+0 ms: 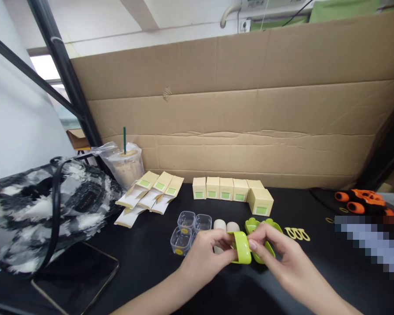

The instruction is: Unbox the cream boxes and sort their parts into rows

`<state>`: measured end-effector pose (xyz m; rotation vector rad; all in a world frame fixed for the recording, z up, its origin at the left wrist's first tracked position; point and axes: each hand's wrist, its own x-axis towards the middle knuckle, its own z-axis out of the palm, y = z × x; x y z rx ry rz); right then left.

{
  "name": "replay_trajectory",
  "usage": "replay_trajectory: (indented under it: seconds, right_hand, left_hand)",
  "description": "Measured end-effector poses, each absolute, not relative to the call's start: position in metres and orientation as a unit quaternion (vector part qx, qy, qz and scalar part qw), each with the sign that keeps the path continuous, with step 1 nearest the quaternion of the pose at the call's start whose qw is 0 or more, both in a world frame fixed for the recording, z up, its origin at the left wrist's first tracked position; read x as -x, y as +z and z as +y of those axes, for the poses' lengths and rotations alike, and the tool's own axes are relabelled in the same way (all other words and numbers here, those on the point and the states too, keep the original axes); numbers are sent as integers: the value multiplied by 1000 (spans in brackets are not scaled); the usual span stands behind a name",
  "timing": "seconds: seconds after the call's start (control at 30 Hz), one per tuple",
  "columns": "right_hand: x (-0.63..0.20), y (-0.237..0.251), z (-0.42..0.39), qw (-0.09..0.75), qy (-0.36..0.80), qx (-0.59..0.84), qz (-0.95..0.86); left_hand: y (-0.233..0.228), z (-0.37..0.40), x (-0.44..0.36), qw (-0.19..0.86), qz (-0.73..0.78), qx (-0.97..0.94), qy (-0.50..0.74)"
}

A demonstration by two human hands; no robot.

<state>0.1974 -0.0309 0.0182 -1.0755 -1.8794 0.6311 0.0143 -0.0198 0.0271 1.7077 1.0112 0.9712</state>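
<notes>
My left hand point(212, 251) is closed on a lime-green plastic piece point(242, 247) with a curved, band-like outer wall, holding it just above the table. Thumb and forefinger of my right hand point(277, 249) are pinched together at that piece's right edge; whatever is between these fingertips is too small to make out. Behind my right hand lie more lime-green plastic parts point(252, 225) with lobed ends, partly covered by it. Pale round pieces point(219, 225) stand behind my left hand. Several clear square cups point(180, 239) with yellow stickers are left of it, one partly hidden.
Pale-yellow rings point(297, 234) lie to the right. Small cream boxes point(226, 189) line the back, with flattened ones point(151, 192) at left. A bagged drink point(128, 164), fluffy bag point(85, 197) and dark tablet point(75, 278) occupy the left side. An orange-and-black object point(364, 201) sits far right, before cardboard point(233, 113).
</notes>
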Motion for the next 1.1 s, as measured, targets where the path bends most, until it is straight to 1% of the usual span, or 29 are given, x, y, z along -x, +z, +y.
replay_trajectory:
  seconds: [0.13, 0.3, 0.5, 0.57, 0.73, 0.8, 0.97, 1.03, 1.1]
  right_hand:
    - [-194, 12, -32, 453, 264, 427, -737]
    - [-191, 5, -32, 483, 263, 422, -720]
    - [-193, 13, -34, 478, 292, 432, -707]
    - [-198, 16, -36, 460, 260, 436, -729]
    - [-210, 17, -37, 375, 136, 421, -815]
    - [-210, 17, -37, 353, 104, 414, -833]
    - [-202, 21, -38, 338, 24, 381, -860]
    - [-200, 23, -40, 336, -7, 362, -869]
    - [-200, 26, -41, 332, -30, 344, -878]
  left_hand:
    - [29, -20, -15, 435, 405, -701, 394]
    - [29, -20, -15, 443, 395, -704, 391]
    - [32, -21, -14, 441, 393, -698, 404]
    - [33, -22, -15, 457, 378, -691, 413]
    - [33, -23, -20, 632, 294, -584, 417]
    - [33, -22, -20, 665, 292, -552, 408]
    - [35, -21, -18, 681, 339, -551, 343]
    - [34, -21, -18, 665, 344, -563, 351]
    - [31, -23, -20, 625, 352, -596, 361]
